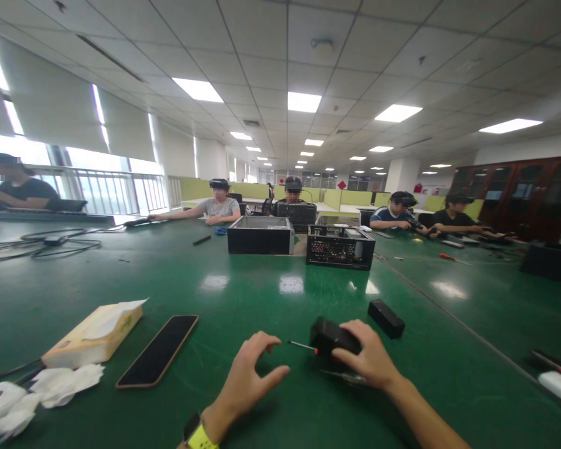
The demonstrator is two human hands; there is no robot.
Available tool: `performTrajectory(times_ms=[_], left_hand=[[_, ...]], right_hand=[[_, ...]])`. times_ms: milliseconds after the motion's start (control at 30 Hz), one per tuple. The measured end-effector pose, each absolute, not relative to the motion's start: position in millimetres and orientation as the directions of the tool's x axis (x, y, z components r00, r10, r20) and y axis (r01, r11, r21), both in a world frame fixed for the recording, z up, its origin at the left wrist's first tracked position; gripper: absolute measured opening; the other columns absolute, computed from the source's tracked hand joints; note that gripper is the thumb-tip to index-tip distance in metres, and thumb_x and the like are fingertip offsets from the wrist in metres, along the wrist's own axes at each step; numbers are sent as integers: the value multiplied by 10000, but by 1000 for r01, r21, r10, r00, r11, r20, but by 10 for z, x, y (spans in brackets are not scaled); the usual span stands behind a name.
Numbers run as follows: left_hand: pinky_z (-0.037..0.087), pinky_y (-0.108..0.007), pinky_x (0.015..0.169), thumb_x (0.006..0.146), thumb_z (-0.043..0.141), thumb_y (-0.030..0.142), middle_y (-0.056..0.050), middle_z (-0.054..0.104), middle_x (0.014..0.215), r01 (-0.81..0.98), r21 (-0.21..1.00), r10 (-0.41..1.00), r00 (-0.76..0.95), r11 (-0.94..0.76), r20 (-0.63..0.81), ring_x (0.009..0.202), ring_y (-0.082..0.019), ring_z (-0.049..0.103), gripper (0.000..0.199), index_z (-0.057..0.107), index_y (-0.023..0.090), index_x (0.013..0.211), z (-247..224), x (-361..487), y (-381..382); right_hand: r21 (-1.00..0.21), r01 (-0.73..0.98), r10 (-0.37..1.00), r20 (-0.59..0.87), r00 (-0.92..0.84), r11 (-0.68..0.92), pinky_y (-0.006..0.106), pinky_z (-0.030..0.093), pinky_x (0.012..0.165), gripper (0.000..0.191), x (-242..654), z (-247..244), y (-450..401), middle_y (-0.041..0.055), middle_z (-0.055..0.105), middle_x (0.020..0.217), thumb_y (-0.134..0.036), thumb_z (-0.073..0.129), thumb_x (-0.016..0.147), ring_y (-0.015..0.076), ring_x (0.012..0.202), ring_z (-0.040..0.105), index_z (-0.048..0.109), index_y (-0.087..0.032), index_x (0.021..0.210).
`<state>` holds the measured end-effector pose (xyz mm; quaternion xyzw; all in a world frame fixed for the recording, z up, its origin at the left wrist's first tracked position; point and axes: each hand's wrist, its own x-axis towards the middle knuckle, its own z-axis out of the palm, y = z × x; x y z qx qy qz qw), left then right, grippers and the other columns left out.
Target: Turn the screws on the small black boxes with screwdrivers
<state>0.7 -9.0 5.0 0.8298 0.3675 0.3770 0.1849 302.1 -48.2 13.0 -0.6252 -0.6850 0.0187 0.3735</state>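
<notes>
My right hand (369, 358) has its fingers closed round a black box-shaped object (330, 333), tilted just above or on the green table. A thin metal screwdriver shaft (303, 345) with a red part at its base sticks out to the left beside that object; its handle is hidden. Below the same hand lies a blurred, slender tool (343, 376). My left hand (247, 374) is open, thumb and fingers apart, a little left of the screwdriver tip and not touching it. A second black block (386, 318) of similar look rests beyond my right hand.
On the green table (243, 284) lie a phone (159, 352), a tissue pack (96, 330) and crumpled tissues (65, 383) to the left. Two open computer cases (260, 242) stand farther back. Several people sit around the far side. Cables (51, 240) lie at far left.
</notes>
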Motion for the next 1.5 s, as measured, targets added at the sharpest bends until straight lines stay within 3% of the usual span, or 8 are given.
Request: performTrajectory(times_ms=[233,600,767,900,1067,1300,1433,1500], left_hand=[[359,-241,564,862,554,441,17,490,578,583,525,748,239,-621,620,559,-151,468,393,487,193,564,-9,-28,29],[177,-239,457,858,431,425,54,193,482,613,580,776,89,-537,625,427,-90,220,501,202,202,474,-79,-104,155],[199,-235,449,867,416,412,54,200,473,568,580,765,144,-583,628,422,-88,211,497,191,204,475,-80,-56,152],[196,-239,455,865,430,404,58,200,463,549,570,756,193,-611,625,421,-85,198,508,194,201,464,-98,-13,134],[196,-242,455,879,432,395,60,197,462,547,561,753,222,-622,619,417,-86,205,516,195,202,464,-116,-6,162],[242,-228,464,887,501,361,58,319,445,549,537,750,294,-640,593,413,-88,302,501,368,183,439,-123,75,177],[364,-236,537,859,614,379,20,532,612,561,523,750,315,-642,582,540,-147,482,218,678,180,796,-90,76,114],[451,-266,632,826,677,426,-18,614,788,536,517,734,353,-667,581,684,-191,571,334,667,195,1066,-66,44,85]], right_hand=[[-645,633,473,437,765,-427,520,475,824,793,4554,132,-554,288,640,1159,-691,435,797,448,1035,602,586,-46,1234],[-540,540,453,298,840,-646,616,454,747,682,4884,-317,-418,281,668,1138,-657,503,763,510,1047,586,673,-144,1179],[-443,718,606,390,693,-536,541,402,964,649,4580,-213,-260,181,600,1324,-650,419,839,414,1213,509,638,-174,1222],[-424,774,712,336,617,-470,495,481,868,653,4289,-242,-107,190,670,1199,-667,462,813,383,1088,620,651,-161,1179],[-487,741,731,263,630,-463,495,517,710,536,4195,-217,-144,176,723,967,-618,491,814,404,880,695,693,-189,1064],[-618,781,841,377,388,-83,407,506,882,595,3641,-59,-200,143,701,1132,-597,553,814,326,1035,652,614,-147,1199],[-659,736,912,382,147,158,344,531,831,535,2997,-39,-319,85,720,1095,-558,591,830,266,956,677,625,-173,1200],[-668,702,931,364,18,248,322,534,792,489,2733,-19,-435,73,721,1088,-514,646,813,251,926,677,645,-192,1181]])
